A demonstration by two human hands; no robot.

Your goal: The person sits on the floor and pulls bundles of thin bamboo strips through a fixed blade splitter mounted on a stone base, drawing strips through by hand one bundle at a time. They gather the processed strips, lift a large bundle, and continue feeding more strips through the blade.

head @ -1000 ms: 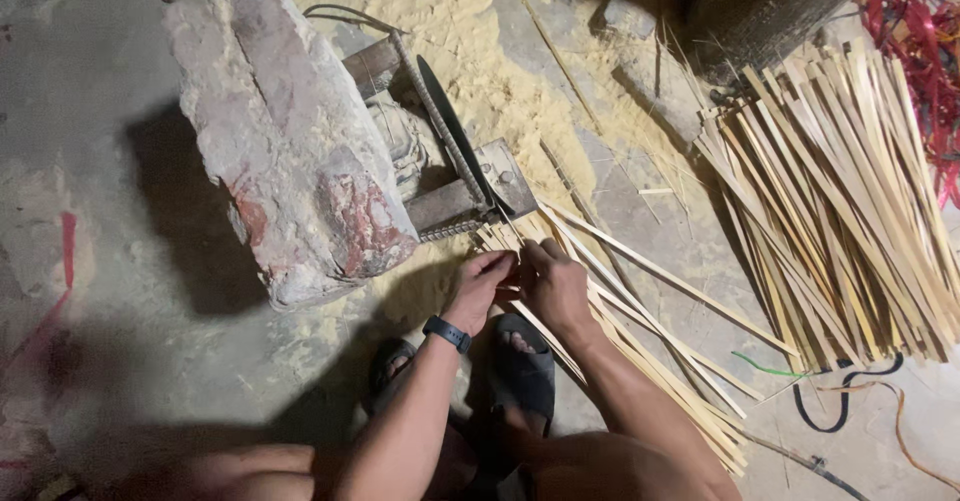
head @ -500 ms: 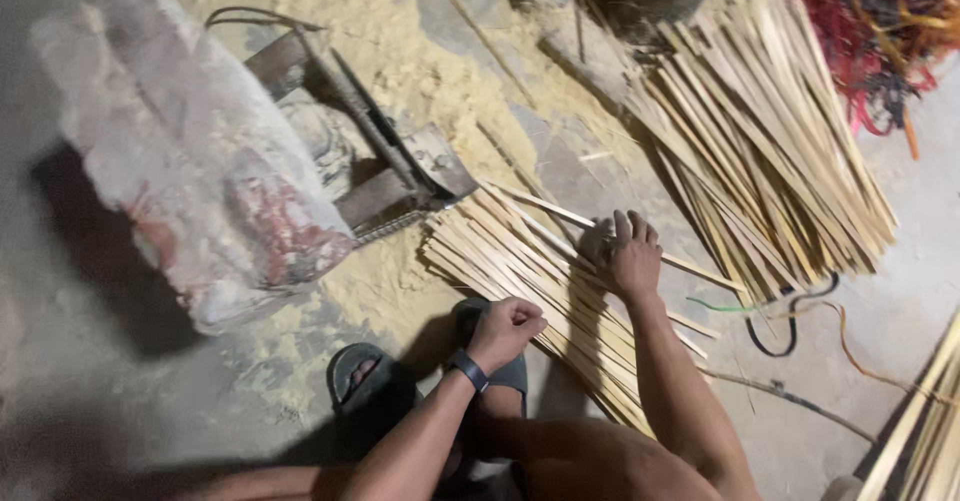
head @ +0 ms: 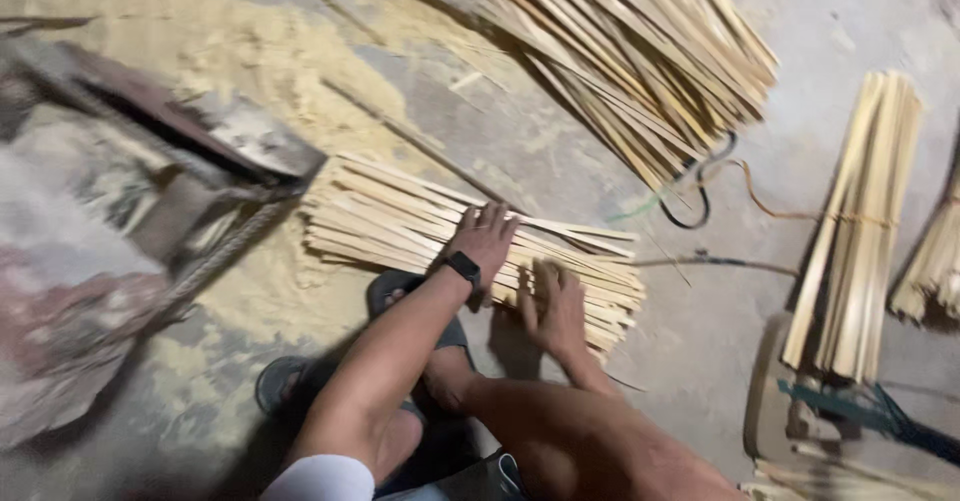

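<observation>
- Bamboo strips (head: 400,216) lie in a flat pile on the concrete floor (head: 560,131), just in front of the person's sandalled feet, one end resting on sawdust (head: 260,71) beside a blurred metal machine (head: 190,151) at the left.
- Left hand (head: 483,243), with a dark wristband (head: 462,265), lies palm down on the middle of the pile, fingers spread wide and flat; it grips nothing.
- Right hand (head: 553,306) presses on the near right part of the same pile, fingers splayed and slightly blurred, also closed on nothing.
- Both forearms reach forward from a low squat, the left one straighter, the right one bent at the elbow and angled in from the right.
- To handle the pile well, I would judge that even pressure from both flat palms keeps the strips level and their ends aligned; pushing on one edge alone could fan them out.
- A larger heap of strips (head: 640,61) lies beyond, with dark cables (head: 700,201) near it.
- A tied bundle (head: 855,231) stands well apart at the right.
</observation>
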